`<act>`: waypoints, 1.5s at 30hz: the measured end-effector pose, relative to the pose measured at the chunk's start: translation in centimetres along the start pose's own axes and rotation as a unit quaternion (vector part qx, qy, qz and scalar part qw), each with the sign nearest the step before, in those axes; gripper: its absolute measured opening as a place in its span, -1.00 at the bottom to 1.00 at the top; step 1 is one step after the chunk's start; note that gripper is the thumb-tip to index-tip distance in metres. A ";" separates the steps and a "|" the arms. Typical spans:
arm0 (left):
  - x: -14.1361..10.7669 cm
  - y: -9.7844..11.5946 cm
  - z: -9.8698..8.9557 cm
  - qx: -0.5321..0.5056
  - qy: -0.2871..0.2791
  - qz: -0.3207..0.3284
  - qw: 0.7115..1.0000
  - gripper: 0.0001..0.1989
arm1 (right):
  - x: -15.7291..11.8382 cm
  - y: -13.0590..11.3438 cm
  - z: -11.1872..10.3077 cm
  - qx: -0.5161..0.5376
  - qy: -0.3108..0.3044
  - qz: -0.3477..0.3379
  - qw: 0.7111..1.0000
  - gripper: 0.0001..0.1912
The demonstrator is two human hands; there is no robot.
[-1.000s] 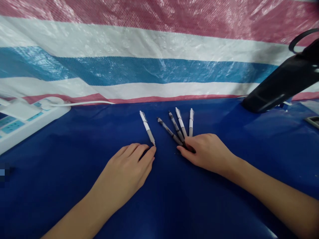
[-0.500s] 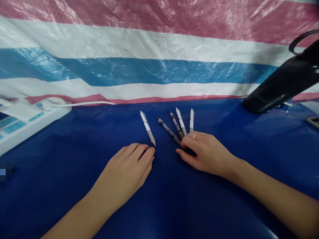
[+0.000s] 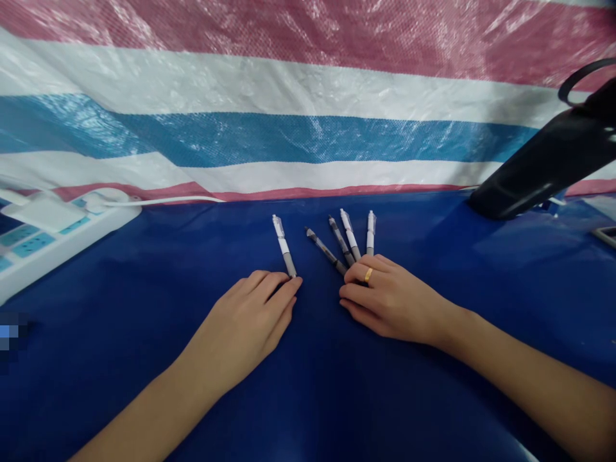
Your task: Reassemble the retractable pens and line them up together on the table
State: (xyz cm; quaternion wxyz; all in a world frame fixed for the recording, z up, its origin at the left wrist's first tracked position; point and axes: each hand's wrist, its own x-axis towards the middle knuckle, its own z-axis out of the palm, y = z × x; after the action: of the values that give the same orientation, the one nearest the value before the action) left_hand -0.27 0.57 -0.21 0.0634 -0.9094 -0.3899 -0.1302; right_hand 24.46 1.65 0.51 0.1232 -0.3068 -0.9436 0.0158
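Note:
A white and grey pen (image 3: 283, 244) lies on the blue table, its lower tip under the fingertips of my left hand (image 3: 255, 321). The fingers of that hand are bent and close together. To the right, my right hand (image 3: 385, 298), with a gold ring, covers the lower ends of several fanned-out pens. Among these are a dark clear-barrelled pen (image 3: 323, 247), another dark pen (image 3: 341, 237), a white pen (image 3: 349, 231) and a white pen (image 3: 370, 232) at the right. Its fingers are curled over the pens' ends.
A white power strip (image 3: 72, 240) with a plug and cable is at the left. A black bottle (image 3: 539, 160) with a loop stands at the right rear. Behind the blue table (image 3: 308, 398) hangs a striped plastic sheet (image 3: 308, 138). Part of a dark object (image 3: 607, 236) shows far right.
My left fingertips have moved up onto the lower tip of the left pen. The fingers of my right hand have drawn together, and the thumb has moved in under them.

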 end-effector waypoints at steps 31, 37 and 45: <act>-0.6 -1.8 -0.1 0.053 -0.006 -0.028 0.998 -0.67 | 0.1 0.1 0.3 -0.003 0.012 0.005 1.000 -0.78; -0.1 -0.9 -0.1 0.058 0.030 0.007 0.998 -0.74 | 0.2 0.0 0.1 -0.017 0.026 0.028 0.999 -0.76; -0.4 0.7 -0.4 0.032 0.002 0.057 0.998 -0.67 | 0.1 0.2 0.2 -0.002 0.030 0.034 0.999 -0.79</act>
State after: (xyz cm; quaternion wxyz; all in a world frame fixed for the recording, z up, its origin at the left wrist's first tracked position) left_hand -0.09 -0.21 0.04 0.1004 -0.9275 -0.3409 -0.1158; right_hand 24.39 1.88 0.29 0.1500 -0.3394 -0.9286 0.0089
